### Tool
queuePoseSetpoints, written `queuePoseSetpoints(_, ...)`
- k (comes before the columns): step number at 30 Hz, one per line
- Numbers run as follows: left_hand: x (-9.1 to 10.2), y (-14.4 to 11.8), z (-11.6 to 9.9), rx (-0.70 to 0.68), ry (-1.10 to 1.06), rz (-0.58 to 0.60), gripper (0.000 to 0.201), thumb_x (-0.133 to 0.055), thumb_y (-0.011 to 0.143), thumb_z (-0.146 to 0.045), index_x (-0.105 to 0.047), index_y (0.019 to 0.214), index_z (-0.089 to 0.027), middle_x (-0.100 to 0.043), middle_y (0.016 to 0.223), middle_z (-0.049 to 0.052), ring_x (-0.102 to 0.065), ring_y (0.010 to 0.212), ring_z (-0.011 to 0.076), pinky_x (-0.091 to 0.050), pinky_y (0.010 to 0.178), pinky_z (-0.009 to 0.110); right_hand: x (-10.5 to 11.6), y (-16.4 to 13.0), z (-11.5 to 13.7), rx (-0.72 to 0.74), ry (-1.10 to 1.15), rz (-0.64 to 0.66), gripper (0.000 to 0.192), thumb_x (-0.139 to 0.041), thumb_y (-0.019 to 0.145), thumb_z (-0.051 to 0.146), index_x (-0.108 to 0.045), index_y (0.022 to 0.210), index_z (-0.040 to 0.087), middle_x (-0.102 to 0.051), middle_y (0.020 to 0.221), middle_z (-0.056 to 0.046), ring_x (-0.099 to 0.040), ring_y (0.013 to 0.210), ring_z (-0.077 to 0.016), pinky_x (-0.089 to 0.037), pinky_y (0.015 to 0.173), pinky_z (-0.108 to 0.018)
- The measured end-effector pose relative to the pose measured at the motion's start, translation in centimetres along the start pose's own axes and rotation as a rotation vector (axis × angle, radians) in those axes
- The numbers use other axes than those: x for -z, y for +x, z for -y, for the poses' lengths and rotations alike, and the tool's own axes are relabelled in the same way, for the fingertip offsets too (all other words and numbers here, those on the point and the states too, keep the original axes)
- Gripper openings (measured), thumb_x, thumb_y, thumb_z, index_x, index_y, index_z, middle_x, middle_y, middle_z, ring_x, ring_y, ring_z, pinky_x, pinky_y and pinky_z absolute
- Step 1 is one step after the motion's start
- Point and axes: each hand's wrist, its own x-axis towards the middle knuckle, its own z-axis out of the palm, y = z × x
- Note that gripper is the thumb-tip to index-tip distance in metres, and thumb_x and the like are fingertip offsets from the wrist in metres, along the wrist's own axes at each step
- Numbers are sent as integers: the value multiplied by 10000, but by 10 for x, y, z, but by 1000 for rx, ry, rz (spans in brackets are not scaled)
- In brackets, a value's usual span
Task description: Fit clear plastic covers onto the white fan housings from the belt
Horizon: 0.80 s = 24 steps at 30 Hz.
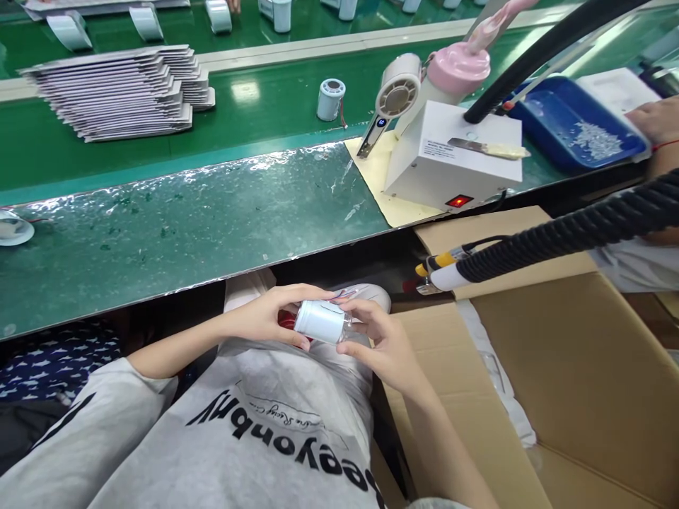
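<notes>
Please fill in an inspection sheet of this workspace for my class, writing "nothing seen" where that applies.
Surface: green bench, shiny, with scattered marks.
Things in hand: white cylinder, tilted, above the lap.
Clutter: pink-lidded bottle, white box with lit red switch, bladed tool lying on it.
Hands: left hand and right hand hold opposite ends of the cylinder with their fingers.
Cables: thin wires beside the held cylinder; red wire at another, standing cylinder.
Surroundings: open carton; co-worker's hand by blue tray.
</notes>
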Motion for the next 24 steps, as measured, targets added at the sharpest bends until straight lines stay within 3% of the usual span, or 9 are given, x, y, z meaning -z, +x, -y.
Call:
queuePoseSetpoints(5,1,0,-1,-101,65,24,754,-866,771,-350,-568,1463,-338,-610,1471,116,-594,1337,317,-494,1116,463,-1,-1,-1,-70,127,26,518,-862,775,558,-634,1145,276,-695,1193,-90,-692,1093,-258,-646,820,-354)
queuePoseSetpoints(13,2,-3,0,-199,134,45,804,-849,793,-270,-502,1514,-352,-587,1505,119,-569,1378,306,-461,1155,462,-3,3,2,-192,248,30,543,-868,734,618,-638,1059,249,-684,983,-43,-659,853,-177,-582,716,-268)
queuePoseSetpoints(24,3,-4,0,-178,172,51,761,-836,809,-337,-522,1502,-339,-582,1511,129,-566,1384,313,-456,1163,479,-12,6,-8,-308,451,35,533,-825,748,645,-590,986,231,-636,780,18,-671,636,-153,-621,536,-269)
